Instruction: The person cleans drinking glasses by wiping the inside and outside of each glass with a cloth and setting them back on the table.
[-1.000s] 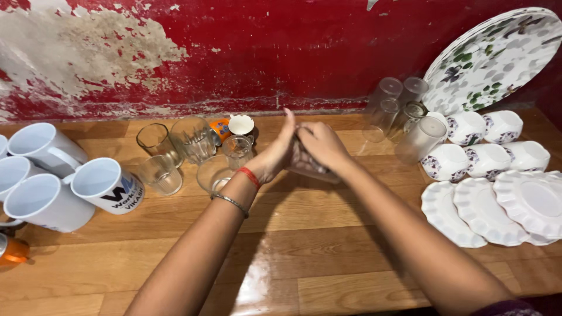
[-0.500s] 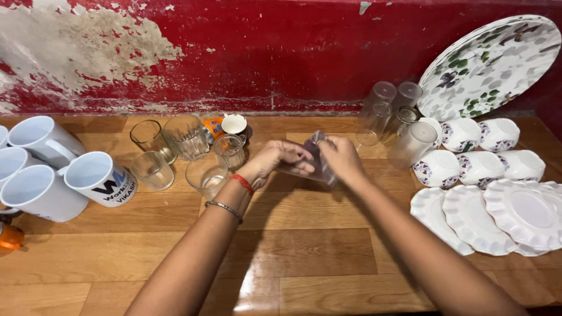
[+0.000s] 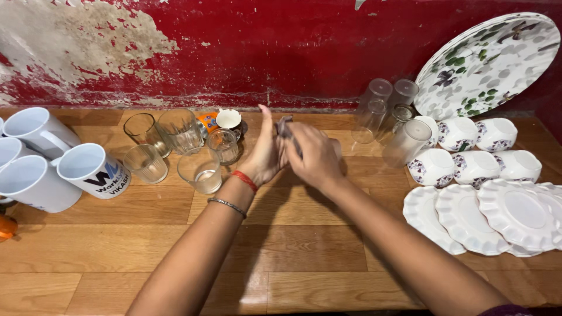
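Both hands, left hand (image 3: pixel 264 153) and right hand (image 3: pixel 315 155), are pressed together around a small clear glass tumbler (image 3: pixel 285 127), fingers closed on it above the wooden tabletop (image 3: pixel 281 234). Just left of the grip sits a cluster of clear drinking glasses (image 3: pixel 200 169), white ceramic mugs (image 3: pixel 91 169) further out. Right of it are white scalloped saucers (image 3: pixel 468 216).

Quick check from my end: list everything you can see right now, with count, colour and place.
mugs: at least four, white, far left
glasses: five, clear, left of the hands
small cup: one, white, behind the glasses
tumblers: five, frosted clear, right of centre
bowls: five, white patterned, right
plates: four, white scalloped, near right
tray: one, white floral, leaning on red wall
cloth: one, grey, between the hands
table: wood
left hand: on cloth
right hand: grips cloth
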